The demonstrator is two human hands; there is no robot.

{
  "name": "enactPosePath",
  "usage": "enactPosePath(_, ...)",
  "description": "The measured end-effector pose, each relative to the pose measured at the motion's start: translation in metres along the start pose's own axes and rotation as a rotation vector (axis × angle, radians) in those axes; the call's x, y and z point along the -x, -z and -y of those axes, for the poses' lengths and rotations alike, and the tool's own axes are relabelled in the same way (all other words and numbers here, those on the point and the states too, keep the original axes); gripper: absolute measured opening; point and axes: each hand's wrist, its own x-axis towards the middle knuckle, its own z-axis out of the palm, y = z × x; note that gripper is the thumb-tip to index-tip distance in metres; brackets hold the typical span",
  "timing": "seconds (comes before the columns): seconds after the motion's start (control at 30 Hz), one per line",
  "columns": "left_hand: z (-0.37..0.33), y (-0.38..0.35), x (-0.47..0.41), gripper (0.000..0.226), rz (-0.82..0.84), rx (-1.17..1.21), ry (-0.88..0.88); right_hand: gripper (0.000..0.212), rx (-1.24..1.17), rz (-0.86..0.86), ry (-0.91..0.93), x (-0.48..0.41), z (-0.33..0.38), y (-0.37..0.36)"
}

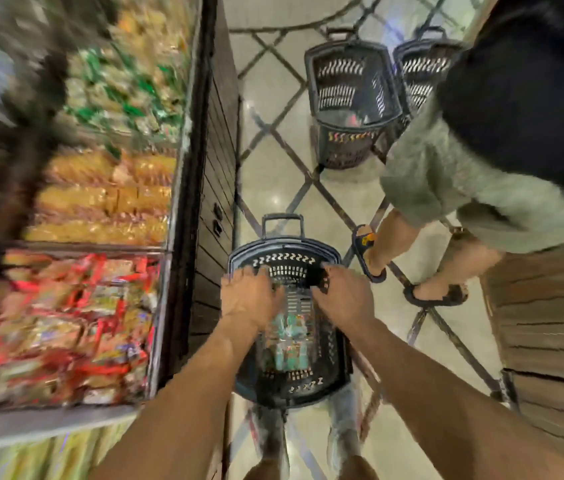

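Reaching down with both arms, you have your left hand [249, 296] and right hand [341, 294] over the far half of the black basket [284, 247], which stands on the tiled floor [273, 174] just in front of your feet and close beside the shelf [174, 202]. That spot probably keeps it within easy reach of the snack packets [65, 323] while leaving the aisle free. The left hand lies over the left rim with its fingers pointing in and down. The right hand sits at the right rim with its fingers bent toward a dark part there. Blur hides whether either of the hands grips anything, so I cannot tell. Teal packets [291, 344] lie flat in the basket's bottom, likely so that more can go on top. Its pull handle [282, 220] stands upright on the far side, away from you. 2 other baskets [349, 84] stand well apart up the aisle, next to another person [446, 174] in green shorts, so mind that side when you move.
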Motion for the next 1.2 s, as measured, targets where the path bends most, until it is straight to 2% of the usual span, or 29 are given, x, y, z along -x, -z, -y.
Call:
enactPosePath(0.17, -0.006, 0.141, 0.067, 0.063, -0.221, -0.018, -0.025, 0.059, 0.016, -0.152, 0.047, 0.035, 0.038, 0.152)
enactPosePath(0.33, -0.015, 0.256, 0.144, 0.063, -0.389, -0.141, -0.042, 0.057, 0.117, -0.279, 0.15, 0.072, 0.077, 0.264)
enactPosePath(0.5, -0.021, 0.333, 0.21, 0.07, -0.526, -0.185, -0.005, 0.07, 0.12, -0.373, 0.28, 0.111, 0.112, 0.346)
enactPosePath(0.6, -0.014, 0.358, 0.245, 0.068, -0.575, -0.171, 0.08, 0.076, 0.129, -0.397, 0.368, 0.132, 0.133, 0.38)
enactPosePath(0.8, 0.033, 0.355, 0.318, 0.069, -0.624, -0.067, 0.323, 0.076, 0.193, -0.359, 0.595, 0.165, 0.191, 0.395)
enactPosePath(0.97, 0.077, 0.318, 0.391, 0.071, -0.604, -0.011, 0.592, 0.076, 0.221, -0.263, 0.826, 0.214, 0.25, 0.37)
enactPosePath(1.2, 0.128, 0.246, 0.527, 0.073, -0.667, 0.087, 0.971, 0.071, 0.245, -0.163, 1.178, 0.33, 0.333, 0.311)
